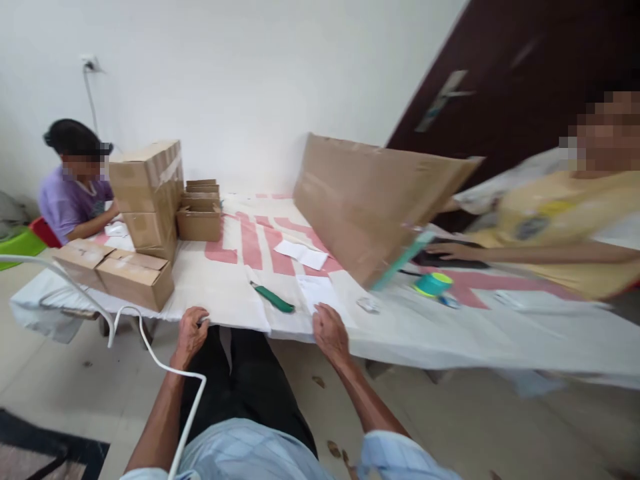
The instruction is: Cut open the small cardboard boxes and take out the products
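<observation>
Hands (193, 331) (331, 331) by a seemingly cloth-covered table (213, 288); white wall (260, 73), dark door (530, 73) beyond.

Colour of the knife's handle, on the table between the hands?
Green: the handle shows in the head view, the only one.

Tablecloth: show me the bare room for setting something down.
Bare: between the low cartons and the green-handled cutter; also between the teal roll and the table's front edge. Crowded: around the paper slips, near the tilted carton and right hand.

lane: between open boxes (199, 223) and cardboard panel (373, 203) | low obstacle: green tool (274, 298)
</observation>
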Action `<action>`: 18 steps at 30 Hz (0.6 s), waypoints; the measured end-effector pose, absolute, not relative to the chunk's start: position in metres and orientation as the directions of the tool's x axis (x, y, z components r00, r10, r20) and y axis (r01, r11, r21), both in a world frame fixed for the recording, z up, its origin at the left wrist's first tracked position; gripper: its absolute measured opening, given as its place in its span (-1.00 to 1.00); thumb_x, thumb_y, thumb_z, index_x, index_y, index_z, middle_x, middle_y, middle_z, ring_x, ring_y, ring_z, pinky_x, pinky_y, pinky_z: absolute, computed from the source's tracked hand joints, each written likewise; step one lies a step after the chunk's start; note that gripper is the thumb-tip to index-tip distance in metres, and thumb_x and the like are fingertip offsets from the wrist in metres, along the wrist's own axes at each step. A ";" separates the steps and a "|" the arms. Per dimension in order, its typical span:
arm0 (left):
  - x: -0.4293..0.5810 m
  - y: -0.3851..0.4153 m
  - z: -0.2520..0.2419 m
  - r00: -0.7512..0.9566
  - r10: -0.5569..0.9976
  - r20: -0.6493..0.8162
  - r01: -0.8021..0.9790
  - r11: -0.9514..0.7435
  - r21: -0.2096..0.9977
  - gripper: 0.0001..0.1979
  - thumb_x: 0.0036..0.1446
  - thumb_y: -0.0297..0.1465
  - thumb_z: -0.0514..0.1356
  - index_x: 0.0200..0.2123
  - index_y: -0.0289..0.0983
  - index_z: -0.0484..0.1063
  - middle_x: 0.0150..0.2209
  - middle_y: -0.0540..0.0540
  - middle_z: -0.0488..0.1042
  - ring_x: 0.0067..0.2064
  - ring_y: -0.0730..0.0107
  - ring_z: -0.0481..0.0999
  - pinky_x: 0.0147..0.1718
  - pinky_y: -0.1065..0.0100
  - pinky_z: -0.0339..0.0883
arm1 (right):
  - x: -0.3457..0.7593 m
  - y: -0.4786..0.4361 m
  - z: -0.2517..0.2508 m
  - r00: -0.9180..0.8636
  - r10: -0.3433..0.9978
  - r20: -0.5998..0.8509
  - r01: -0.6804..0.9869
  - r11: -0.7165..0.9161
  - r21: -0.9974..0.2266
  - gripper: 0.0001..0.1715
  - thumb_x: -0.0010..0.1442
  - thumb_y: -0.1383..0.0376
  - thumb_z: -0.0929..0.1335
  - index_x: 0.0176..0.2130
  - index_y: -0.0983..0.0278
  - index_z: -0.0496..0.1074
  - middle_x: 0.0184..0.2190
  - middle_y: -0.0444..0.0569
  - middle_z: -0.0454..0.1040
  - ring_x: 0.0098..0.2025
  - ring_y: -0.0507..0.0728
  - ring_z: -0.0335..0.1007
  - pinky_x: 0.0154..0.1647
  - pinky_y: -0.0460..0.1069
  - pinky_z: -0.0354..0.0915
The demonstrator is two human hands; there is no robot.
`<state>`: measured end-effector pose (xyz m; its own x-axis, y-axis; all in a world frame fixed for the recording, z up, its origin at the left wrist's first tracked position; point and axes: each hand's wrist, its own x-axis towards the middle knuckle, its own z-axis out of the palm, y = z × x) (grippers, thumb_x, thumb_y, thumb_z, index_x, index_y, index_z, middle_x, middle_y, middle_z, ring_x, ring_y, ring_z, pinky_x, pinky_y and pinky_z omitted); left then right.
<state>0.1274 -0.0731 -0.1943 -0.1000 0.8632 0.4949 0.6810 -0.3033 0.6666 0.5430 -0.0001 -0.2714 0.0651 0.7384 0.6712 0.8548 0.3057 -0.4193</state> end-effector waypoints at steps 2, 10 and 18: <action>0.123 -0.084 -0.192 -0.139 0.851 0.507 0.694 -0.281 0.663 -0.80 0.07 -0.53 0.24 -0.30 -0.16 0.62 -0.19 -0.14 0.68 -0.09 0.15 0.67 0.04 0.11 0.57 | 0.534 0.001 -0.274 0.051 0.712 0.701 0.847 0.341 -0.408 -0.50 0.42 0.12 0.20 0.02 0.31 0.58 0.06 0.34 0.57 0.15 0.39 0.46 0.25 0.31 0.42; 0.073 -0.115 -0.157 -0.404 0.693 0.597 0.757 -0.114 0.644 -0.76 0.22 -0.38 0.29 -0.03 -0.21 0.59 -0.02 -0.26 0.50 0.09 -0.02 0.55 0.17 0.01 0.45 | 0.471 0.015 -0.260 -0.071 0.730 0.680 0.791 0.456 -0.407 -0.54 0.37 0.06 0.28 0.06 0.26 0.54 0.01 0.27 0.59 0.09 0.38 0.47 0.21 0.29 0.42; 0.021 -0.090 -0.118 -0.404 0.635 0.658 0.851 -0.003 0.525 -0.25 0.04 -0.28 0.47 0.31 -0.21 0.42 0.44 -0.36 0.21 0.47 -0.25 0.22 0.43 -0.16 0.18 | 0.466 0.020 -0.277 -0.081 0.758 0.648 0.816 0.424 -0.394 -0.60 0.35 0.11 0.28 0.03 0.23 0.53 -0.09 0.18 0.60 -0.04 0.35 0.46 0.07 0.23 0.42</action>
<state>0.0215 -0.0895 -0.1183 -0.4041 0.6350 0.6584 0.8510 -0.0029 0.5251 0.4661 0.0196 -0.2766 -0.0805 0.7576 0.6477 0.8156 0.4236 -0.3941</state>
